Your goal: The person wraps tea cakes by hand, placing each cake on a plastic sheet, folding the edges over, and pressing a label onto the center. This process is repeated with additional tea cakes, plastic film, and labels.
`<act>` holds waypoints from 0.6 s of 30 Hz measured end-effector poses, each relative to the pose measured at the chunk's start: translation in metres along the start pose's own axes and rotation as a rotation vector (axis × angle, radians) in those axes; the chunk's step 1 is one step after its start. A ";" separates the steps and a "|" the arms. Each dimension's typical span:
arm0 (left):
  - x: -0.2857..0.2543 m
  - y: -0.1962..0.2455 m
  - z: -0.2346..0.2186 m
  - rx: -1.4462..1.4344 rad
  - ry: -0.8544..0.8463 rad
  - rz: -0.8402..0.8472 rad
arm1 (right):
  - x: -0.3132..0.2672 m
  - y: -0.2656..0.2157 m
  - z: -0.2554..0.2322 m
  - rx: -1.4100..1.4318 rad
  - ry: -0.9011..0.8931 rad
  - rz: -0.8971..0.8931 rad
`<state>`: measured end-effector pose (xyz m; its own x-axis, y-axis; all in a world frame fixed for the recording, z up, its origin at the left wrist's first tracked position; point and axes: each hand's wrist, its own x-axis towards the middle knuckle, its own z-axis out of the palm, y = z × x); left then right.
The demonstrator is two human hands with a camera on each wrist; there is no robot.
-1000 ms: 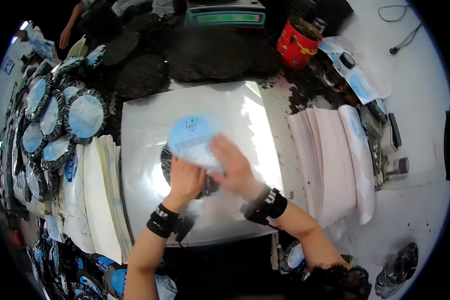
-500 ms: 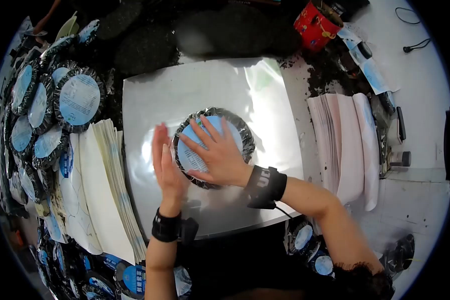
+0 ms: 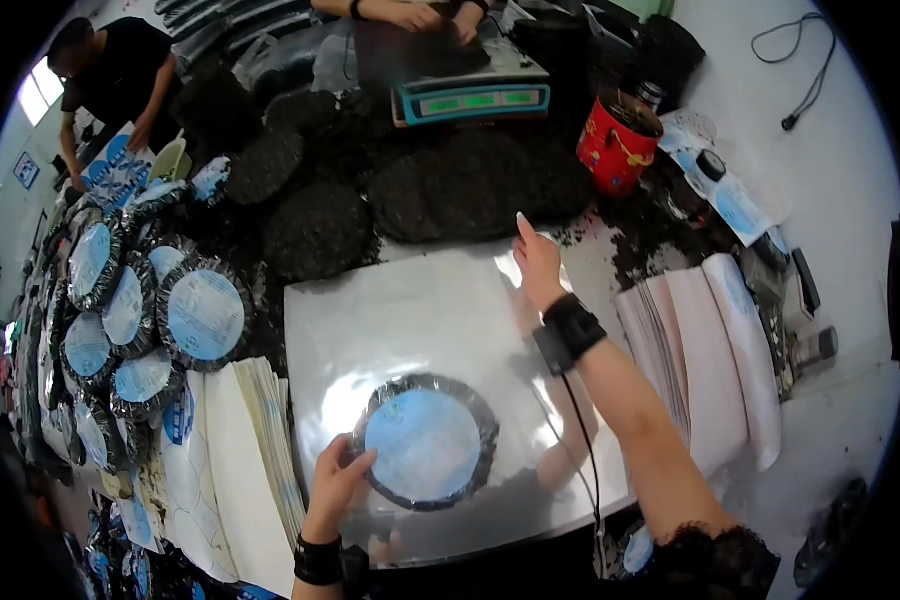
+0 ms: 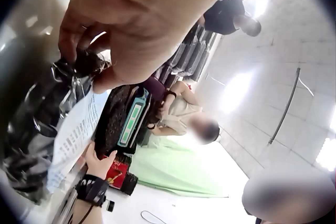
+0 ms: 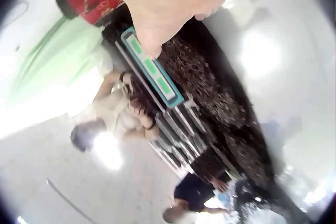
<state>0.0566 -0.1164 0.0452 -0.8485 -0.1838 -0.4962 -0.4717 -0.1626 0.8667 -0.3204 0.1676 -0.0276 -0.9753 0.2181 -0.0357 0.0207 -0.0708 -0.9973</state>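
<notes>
A round dark cake wrapped in clear plastic, with a blue label (image 3: 422,445) on top, lies flat on the shiny metal sheet (image 3: 370,310). My left hand (image 3: 335,480) grips its left edge, thumb over the rim by the label. From the left wrist, that hand (image 4: 134,24) shows its fingers bent at the crinkled plastic wrap (image 4: 31,124). Farther off, my right hand (image 3: 540,265) is raised over the sheet's back right part, thumb stretched out, nothing seen in it. The right wrist view shows this hand (image 5: 173,1) partly, its other fingers mostly hidden.
Bare dark cakes (image 3: 320,230) lie behind the sheet, before a scale (image 3: 475,100). Wrapped cakes (image 3: 205,315) pile up at left. Paper stacks flank the sheet, pale (image 3: 225,450) and pinkish (image 3: 685,360). A red bucket (image 3: 615,150) stands back right. Two people work beyond.
The right hand has left the cake's top and moved up and right. The left hand has gone from beside the cake to its edge. The head view has tilted up.
</notes>
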 end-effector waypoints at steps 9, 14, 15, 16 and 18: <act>0.022 0.070 -0.113 0.144 0.620 0.505 | 0.035 -0.002 0.050 0.631 0.104 0.165; 0.023 0.089 -0.123 0.010 0.586 0.852 | -0.067 -0.036 -0.055 0.557 -0.431 0.500; 0.024 0.059 -0.108 0.111 0.433 0.666 | -0.088 -0.056 -0.072 0.352 -0.609 0.540; 0.024 0.026 -0.091 0.209 0.288 0.479 | -0.102 -0.057 -0.078 0.189 -0.676 0.487; 0.035 0.009 -0.024 0.381 0.119 0.523 | -0.122 -0.056 -0.073 -0.187 -0.811 0.304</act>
<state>0.0284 -0.1474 0.0342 -0.9668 -0.2551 0.0122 -0.0747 0.3279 0.9418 -0.1868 0.2165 0.0282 -0.7760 -0.5464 -0.3151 0.2710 0.1623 -0.9488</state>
